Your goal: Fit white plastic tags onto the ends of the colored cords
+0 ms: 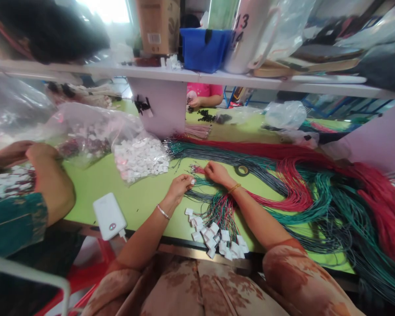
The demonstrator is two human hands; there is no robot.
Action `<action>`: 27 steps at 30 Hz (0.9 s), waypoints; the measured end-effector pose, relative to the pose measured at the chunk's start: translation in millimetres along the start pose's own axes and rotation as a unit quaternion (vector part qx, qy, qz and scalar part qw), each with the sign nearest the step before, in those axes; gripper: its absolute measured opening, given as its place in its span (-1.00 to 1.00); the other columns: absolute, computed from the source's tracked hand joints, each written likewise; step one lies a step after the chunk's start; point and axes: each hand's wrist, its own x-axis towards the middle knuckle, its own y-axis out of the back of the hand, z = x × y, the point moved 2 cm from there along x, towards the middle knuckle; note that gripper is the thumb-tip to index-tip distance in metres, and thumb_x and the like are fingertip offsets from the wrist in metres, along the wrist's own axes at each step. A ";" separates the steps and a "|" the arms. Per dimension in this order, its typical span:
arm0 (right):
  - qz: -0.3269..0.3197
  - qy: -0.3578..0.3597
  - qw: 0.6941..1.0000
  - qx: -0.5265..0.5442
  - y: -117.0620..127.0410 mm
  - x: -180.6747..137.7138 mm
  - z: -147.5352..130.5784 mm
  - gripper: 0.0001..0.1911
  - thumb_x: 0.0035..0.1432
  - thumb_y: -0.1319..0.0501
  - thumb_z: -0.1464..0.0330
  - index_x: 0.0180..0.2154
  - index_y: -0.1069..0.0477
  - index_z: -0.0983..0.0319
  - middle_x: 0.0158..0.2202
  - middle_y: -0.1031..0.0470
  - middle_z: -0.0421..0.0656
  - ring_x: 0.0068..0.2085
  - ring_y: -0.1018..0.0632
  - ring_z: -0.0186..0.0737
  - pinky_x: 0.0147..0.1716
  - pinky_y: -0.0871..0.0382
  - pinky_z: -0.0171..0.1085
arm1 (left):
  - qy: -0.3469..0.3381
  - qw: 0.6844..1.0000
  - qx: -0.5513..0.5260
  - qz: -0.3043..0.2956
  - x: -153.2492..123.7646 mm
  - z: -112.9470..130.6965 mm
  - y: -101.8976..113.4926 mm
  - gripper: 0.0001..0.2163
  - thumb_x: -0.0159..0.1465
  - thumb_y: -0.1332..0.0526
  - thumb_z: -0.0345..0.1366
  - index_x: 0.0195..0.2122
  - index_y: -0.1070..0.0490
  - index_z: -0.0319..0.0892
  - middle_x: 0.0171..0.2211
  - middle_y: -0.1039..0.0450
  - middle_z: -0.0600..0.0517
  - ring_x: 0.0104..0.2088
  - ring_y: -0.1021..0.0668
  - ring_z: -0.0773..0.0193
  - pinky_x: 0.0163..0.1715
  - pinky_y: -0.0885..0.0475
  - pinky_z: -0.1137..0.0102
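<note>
Between the fingertips of my left hand [181, 186] is a small white plastic connector [192, 181]. My right hand [216, 173] is closed at the ends of the red wires [197, 169], its fingers curled together; what they pinch is too small to make out. Under and between my hands run green wires [202, 181] and dark wires [197, 195]. Nearer to my body lies a pile of white connectors [210, 235] with red, green and black wires attached, partly over the table's front edge.
A bag of white connectors [140, 158] stands left of centre. A white power bank [109, 216] with a cable lies at the front left. Black tape [241, 170] sits beyond my right wrist. Long red wire bundles [378, 206] fill the right side. Co-workers sit left and opposite, below a shelf [171, 75].
</note>
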 end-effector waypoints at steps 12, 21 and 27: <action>0.066 0.023 0.997 0.043 12.7 -5.8 3.3 -0.85 0.18 -0.02 0.35 -0.37 -0.30 0.25 -0.48 -0.39 -0.15 -0.46 -0.30 -0.27 -0.42 -0.07 -0.30 | 0.009 1.000 -0.010 -0.004 -3.7 3.4 -2.5 -0.73 -0.10 -0.45 -0.22 -0.47 -0.45 -0.26 -0.48 -0.45 0.02 -0.49 -0.41 0.43 -0.45 -0.30 0.49; 0.037 0.088 0.968 0.234 18.4 -2.2 -43.0 -0.82 0.08 -0.13 0.28 -0.43 -0.36 0.26 -0.47 -0.43 -0.22 -0.46 -0.33 -0.36 -0.43 -0.19 -0.37 | 0.004 0.999 -0.036 -0.014 -4.6 3.2 -3.6 -0.72 -0.11 -0.46 -0.24 -0.46 -0.44 -0.25 -0.46 -0.44 0.03 -0.47 -0.42 0.43 -0.45 -0.30 0.50; -0.009 0.060 0.953 0.297 9.3 -27.4 -45.1 -0.78 0.04 -0.14 0.24 -0.49 -0.32 0.27 -0.56 -0.30 -0.27 -0.51 -0.24 -0.40 -0.49 -0.13 -0.38 | 0.000 0.996 -0.082 -0.022 0.2 -1.9 -1.6 -0.75 -0.07 -0.44 -0.27 -0.44 -0.44 -0.25 -0.45 -0.44 0.04 -0.46 -0.42 0.44 -0.43 -0.32 0.51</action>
